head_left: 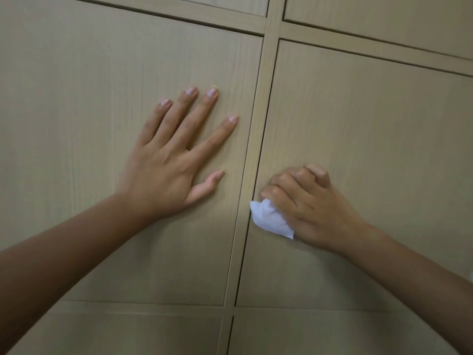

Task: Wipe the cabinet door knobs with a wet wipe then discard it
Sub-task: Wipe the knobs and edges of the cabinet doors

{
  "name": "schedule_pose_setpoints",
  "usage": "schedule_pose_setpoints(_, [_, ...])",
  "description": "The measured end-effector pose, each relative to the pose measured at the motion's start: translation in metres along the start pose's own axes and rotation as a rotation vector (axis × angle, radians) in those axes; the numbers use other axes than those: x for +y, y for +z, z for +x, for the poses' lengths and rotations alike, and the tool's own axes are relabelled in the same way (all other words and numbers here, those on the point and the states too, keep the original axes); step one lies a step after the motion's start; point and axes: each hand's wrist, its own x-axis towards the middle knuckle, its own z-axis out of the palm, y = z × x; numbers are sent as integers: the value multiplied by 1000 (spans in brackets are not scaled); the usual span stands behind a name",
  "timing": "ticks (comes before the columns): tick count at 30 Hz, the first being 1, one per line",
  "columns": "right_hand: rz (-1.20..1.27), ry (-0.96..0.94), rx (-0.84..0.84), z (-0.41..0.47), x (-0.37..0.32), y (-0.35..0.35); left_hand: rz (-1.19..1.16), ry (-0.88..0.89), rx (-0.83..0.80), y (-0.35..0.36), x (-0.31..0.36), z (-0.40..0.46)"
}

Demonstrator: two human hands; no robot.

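My right hand (304, 203) is curled into a fist around a white wet wipe (271, 220), pressed against the right cabinet door (371, 137) close to its left edge. Whatever knob lies under the fist is hidden by the fingers and the wipe. A crumpled corner of the wipe sticks out below my index finger. My left hand (174, 160) lies flat with fingers spread on the left cabinet door (89, 98), just left of the vertical frame strip. No knob shows on the left door.
Light wood cabinet doors fill the view. A vertical frame strip (258, 111) divides the two doors. More door panels sit above (384, 21) and below (332, 334), separated by horizontal rails.
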Motion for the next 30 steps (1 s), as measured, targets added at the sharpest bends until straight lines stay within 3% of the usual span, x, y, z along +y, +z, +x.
schedule_pose_setpoints(2, [-23, 55, 5, 0, -4, -3, 3, -2, 5, 0, 0, 0])
schedule_pose_setpoints(6, [40, 347, 58, 0, -33, -1, 3, -9, 1, 0, 0, 0])
schedule_pose_setpoints(11, [254, 663, 74, -1, -50, -6, 11, -10, -15, -1, 0, -1])
schedule_pose_setpoints(16, [435, 855, 165, -9, -48, -15, 10, -7, -57, -3, 1, 0])
schedule_pose_setpoints(19, [643, 911, 201, -23, -49, -19, 10, -9, -79, -4, 0, 0])
schedule_pose_setpoints(23, [923, 950, 125, -38, -60, -30, -56, -30, -94, -6, 5, -3])
schedule_pose_setpoints(30, [1131, 1057, 113, -47, -91, -43, -270, -155, -140, -17, 25, -54])
